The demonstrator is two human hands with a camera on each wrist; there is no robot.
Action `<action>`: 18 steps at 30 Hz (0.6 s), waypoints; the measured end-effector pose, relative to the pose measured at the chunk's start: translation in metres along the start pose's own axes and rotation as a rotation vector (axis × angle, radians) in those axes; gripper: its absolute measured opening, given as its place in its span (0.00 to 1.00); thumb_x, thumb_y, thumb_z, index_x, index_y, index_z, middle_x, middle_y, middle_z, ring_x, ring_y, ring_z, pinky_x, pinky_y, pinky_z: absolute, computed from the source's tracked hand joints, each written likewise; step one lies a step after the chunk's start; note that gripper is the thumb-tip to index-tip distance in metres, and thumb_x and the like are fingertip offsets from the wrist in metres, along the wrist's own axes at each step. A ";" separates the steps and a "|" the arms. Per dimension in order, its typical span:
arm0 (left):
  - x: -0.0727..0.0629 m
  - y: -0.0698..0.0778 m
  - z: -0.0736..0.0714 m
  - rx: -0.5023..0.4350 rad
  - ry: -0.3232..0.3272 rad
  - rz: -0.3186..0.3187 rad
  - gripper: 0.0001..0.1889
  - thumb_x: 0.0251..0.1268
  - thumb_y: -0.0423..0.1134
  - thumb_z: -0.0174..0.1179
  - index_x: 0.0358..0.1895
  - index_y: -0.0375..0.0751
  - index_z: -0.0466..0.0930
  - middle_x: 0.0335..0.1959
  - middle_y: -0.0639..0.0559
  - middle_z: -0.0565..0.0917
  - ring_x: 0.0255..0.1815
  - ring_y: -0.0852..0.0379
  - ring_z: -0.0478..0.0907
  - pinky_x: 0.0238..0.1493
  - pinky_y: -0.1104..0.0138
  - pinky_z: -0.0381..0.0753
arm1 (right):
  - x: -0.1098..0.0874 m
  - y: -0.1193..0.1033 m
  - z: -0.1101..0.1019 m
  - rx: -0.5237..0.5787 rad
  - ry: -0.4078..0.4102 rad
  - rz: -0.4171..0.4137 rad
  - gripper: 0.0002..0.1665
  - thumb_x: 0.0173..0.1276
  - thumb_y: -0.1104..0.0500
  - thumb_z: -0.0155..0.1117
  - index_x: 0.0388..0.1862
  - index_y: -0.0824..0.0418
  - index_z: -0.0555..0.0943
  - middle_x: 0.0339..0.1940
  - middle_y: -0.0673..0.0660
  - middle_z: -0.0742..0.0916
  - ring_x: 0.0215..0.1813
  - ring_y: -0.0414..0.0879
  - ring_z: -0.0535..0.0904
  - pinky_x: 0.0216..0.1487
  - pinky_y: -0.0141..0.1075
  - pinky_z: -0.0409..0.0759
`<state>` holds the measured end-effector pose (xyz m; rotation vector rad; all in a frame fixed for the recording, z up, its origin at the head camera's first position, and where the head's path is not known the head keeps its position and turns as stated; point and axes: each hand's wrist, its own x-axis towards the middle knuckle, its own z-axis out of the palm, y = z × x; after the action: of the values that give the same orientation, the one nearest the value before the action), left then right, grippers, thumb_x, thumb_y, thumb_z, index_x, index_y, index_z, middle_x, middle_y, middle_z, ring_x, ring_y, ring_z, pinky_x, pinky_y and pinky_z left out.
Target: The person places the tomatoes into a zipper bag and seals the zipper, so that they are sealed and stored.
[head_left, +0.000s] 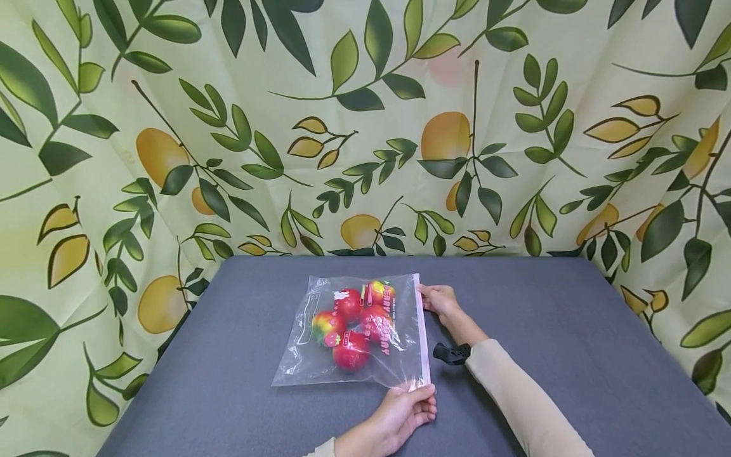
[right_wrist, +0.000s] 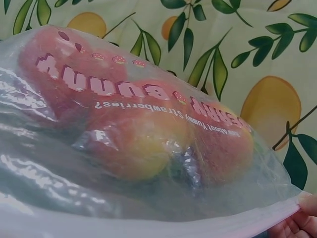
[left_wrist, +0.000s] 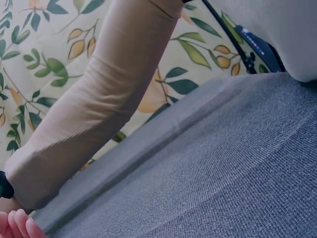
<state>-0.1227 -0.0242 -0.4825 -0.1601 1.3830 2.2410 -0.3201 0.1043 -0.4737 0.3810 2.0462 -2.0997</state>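
Note:
A clear zip bag [head_left: 302,374] with pink print lies on the table, several round red-and-yellow fruits [head_left: 351,351] inside it. Its pale pink zip edge [head_left: 424,330] faces right. My right hand [head_left: 441,301] pinches the far end of that edge between thumb and fingers. At the near end, my left hand [head_left: 394,419] pinches the corner, its other fingers curled. In the right wrist view the bag [right_wrist: 124,198] fills the foreground, and right-hand fingers [right_wrist: 297,220] grip its corner. Only some left-hand fingertips [left_wrist: 20,225] show in the left wrist view.
The grey cloth-covered table [head_left: 228,330] extends around the bag. A leaf-and-fruit patterned curtain [head_left: 365,158] hangs behind and at both sides. A black wrist device [head_left: 451,353] sits by the cuff of the right sleeve [head_left: 520,393].

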 end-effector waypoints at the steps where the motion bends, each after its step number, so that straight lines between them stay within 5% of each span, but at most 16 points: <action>1: 0.000 0.000 0.000 -0.002 -0.001 0.000 0.05 0.66 0.34 0.55 0.31 0.45 0.74 0.21 0.59 0.76 0.24 0.67 0.73 0.32 0.76 0.77 | 0.000 0.000 0.000 -0.001 0.000 0.000 0.09 0.70 0.63 0.57 0.34 0.68 0.79 0.12 0.44 0.79 0.18 0.32 0.75 0.21 0.22 0.75; 18: -0.005 -0.002 -0.001 0.000 0.007 -0.030 0.06 0.66 0.34 0.54 0.30 0.45 0.74 0.21 0.59 0.76 0.25 0.66 0.72 0.32 0.75 0.76 | 0.004 0.000 -0.002 -0.040 0.016 0.005 0.15 0.71 0.61 0.56 0.43 0.75 0.78 0.13 0.45 0.79 0.18 0.32 0.74 0.21 0.22 0.75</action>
<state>-0.1175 -0.0262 -0.4826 -0.1878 1.3750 2.2185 -0.3233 0.1061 -0.4749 0.3973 2.0912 -2.0557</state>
